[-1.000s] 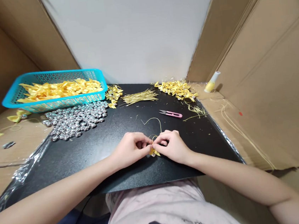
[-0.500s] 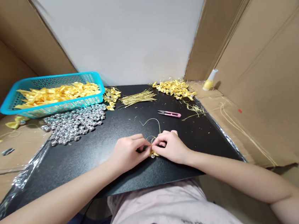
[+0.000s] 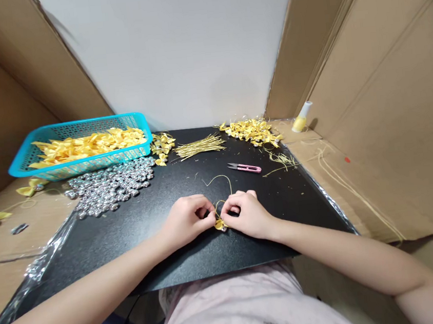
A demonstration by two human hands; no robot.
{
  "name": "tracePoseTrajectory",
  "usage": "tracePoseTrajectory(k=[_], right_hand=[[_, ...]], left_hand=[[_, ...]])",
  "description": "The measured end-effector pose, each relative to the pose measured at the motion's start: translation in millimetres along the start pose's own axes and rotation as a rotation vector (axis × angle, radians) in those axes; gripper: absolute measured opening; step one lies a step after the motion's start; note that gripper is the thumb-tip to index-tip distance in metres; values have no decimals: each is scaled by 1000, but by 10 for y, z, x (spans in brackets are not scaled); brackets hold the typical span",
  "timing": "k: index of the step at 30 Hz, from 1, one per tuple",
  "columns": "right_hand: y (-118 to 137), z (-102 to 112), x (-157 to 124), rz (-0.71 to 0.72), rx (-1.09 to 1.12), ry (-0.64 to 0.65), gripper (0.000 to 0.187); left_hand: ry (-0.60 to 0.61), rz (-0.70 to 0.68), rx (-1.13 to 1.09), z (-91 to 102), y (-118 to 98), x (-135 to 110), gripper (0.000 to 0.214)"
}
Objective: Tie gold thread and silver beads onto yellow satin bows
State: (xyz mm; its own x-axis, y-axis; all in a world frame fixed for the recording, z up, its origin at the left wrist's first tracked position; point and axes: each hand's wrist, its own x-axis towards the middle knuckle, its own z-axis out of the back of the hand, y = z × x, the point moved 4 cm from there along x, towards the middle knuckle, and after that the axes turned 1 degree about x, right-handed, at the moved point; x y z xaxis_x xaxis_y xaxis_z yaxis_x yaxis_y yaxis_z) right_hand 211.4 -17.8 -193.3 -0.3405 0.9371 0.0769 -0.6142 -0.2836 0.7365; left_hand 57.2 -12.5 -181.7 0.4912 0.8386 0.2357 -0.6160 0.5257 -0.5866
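Observation:
A small yellow ribbon bow (image 3: 220, 225) with a silver bead lies on the black board near its front edge, just below my fingertips. From it rises a thin gold cord (image 3: 230, 180), looped between my hands with its tail curving away from me. My left hand (image 3: 191, 217) is closed in a pinch at the left of the loop. At the right, my right hand (image 3: 248, 213) also pinches, thumb against forefinger, on the cord. The exact grip points are partly hidden by my fingers.
Beyond my hands lie pink thread snips (image 3: 245, 168), a bundle of gold cords (image 3: 199, 147) and a pile of finished bows (image 3: 252, 131). Silver beads (image 3: 113, 186) spread at left before a blue basket (image 3: 23, 160) of yellow ribbon bows. A white cone (image 3: 303, 117) stands at right.
My fingertips have drawn slightly apart, and more of the bow and cord loop shows between them. The view has shifted a little, so the basket appears lower.

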Motion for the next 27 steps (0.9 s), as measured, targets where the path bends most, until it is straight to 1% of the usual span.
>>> tracePoseTrajectory(k=[3, 8, 14, 22, 27], right_hand=[[-8, 13, -3, 14, 0, -35, 9], [-2, 2, -17, 101, -28, -98, 5], [29, -4, -12, 166, -73, -149, 9], [92, 7, -42, 264, -214, -177, 14], [87, 11, -43, 273, -217, -184, 13]], left_hand=[[14, 36, -35, -7, 11, 5, 13], [53, 76, -89, -31, 27, -4, 14], [68, 106, -141, -38, 26, 0, 17], [91, 126, -161, -54, 17, 7, 19], [90, 130, -146, -48, 14, 7, 18]])
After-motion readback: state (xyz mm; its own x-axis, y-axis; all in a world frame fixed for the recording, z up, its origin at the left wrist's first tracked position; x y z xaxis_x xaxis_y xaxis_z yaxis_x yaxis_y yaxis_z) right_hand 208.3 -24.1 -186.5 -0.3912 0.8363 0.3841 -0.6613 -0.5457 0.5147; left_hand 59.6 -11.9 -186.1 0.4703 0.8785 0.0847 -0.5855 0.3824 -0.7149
